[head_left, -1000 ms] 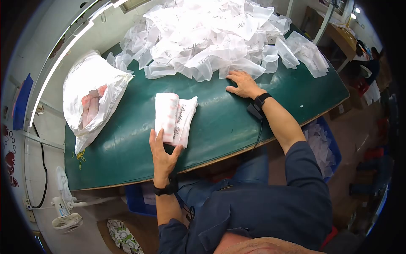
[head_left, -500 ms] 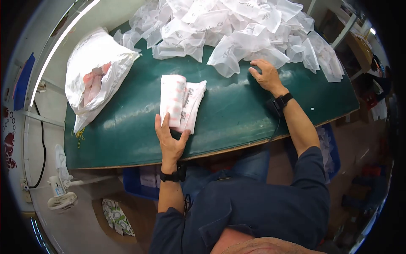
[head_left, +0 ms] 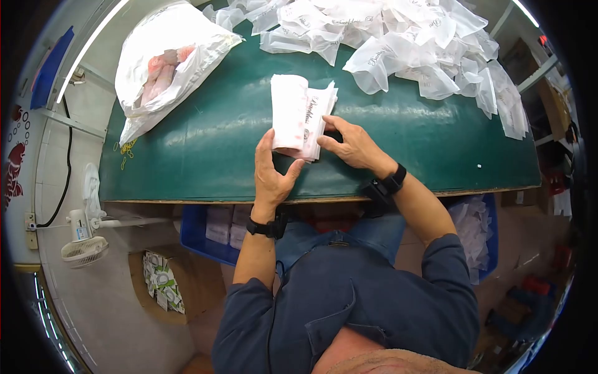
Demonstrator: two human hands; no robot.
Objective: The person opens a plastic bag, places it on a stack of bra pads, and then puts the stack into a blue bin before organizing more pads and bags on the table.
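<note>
On the green table a stack of flat printed bags (head_left: 314,121) lies with its left part folded over, dark lettering showing on the right part. My left hand (head_left: 274,176) is at the lower left corner of the stack, thumb and fingers apart. At the right edge of the same stack is my right hand (head_left: 350,143), its fingers spread and slightly curled. Whether either hand presses on the bags cannot be told. Beyond them, a loose pile of translucent printed bags (head_left: 430,43) covers the back of the table.
A large white plastic bag (head_left: 149,37) with pinkish contents lies at the back left, near yellow bands (head_left: 126,149). Blue bins (head_left: 193,227) with bags stand below the table (head_left: 205,168). A small fan (head_left: 84,249) and a cardboard box (head_left: 202,280) are at the lower left.
My right hand has moved from the loose pile to the right edge of the stack. My left hand remains at its lower left. The whole view has shifted.
</note>
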